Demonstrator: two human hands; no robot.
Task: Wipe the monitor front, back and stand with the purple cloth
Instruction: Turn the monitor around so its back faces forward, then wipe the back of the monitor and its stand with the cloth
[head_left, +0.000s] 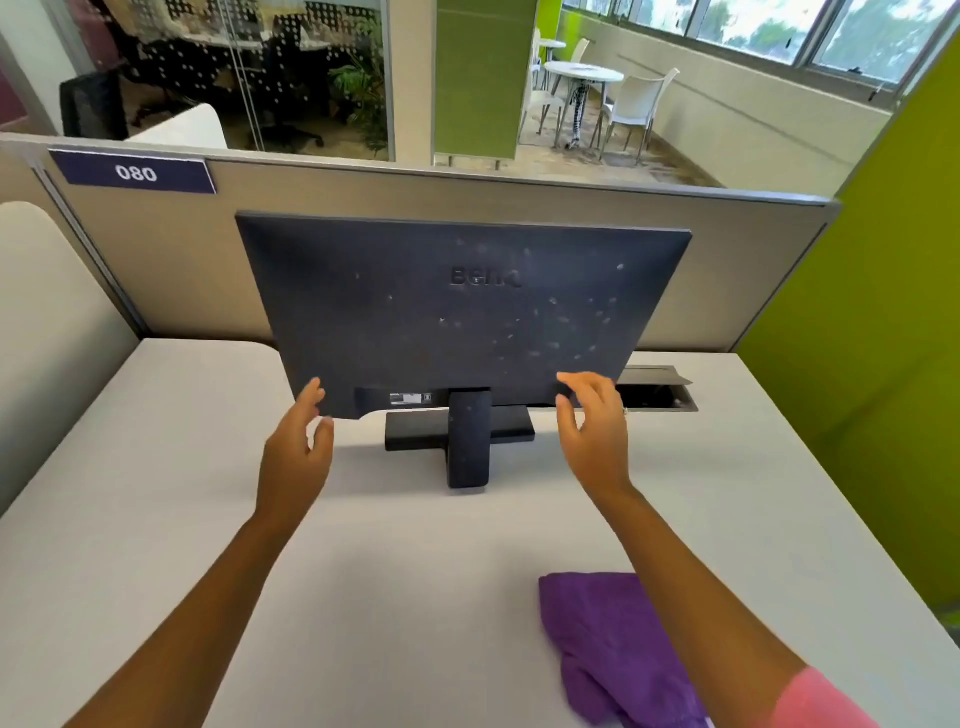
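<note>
My left hand (296, 447) and right hand (592, 426) hang at the two lower corners of the monitor (462, 306), fingers loosely spread and holding nothing; the tips sit right at its bottom edge, and I cannot tell whether they touch it. The monitor stands in the middle of the bench (156, 493) with its back to me, speckled with pale spots, its stand (467, 436) planted just below. I judge it stiff and light enough to turn with two hands, yet top-heavy on that narrow foot, so I would take it by the rigid lower edge at both sides and keep off the fragile screen on the far side. The purple cloth (613, 644) lies crumpled on the bench near my right forearm, well apart from the monitor; it looks soft, limp and easy to bunch in one hand. I count one monitor, one stand, one cloth, two hands.
</note>
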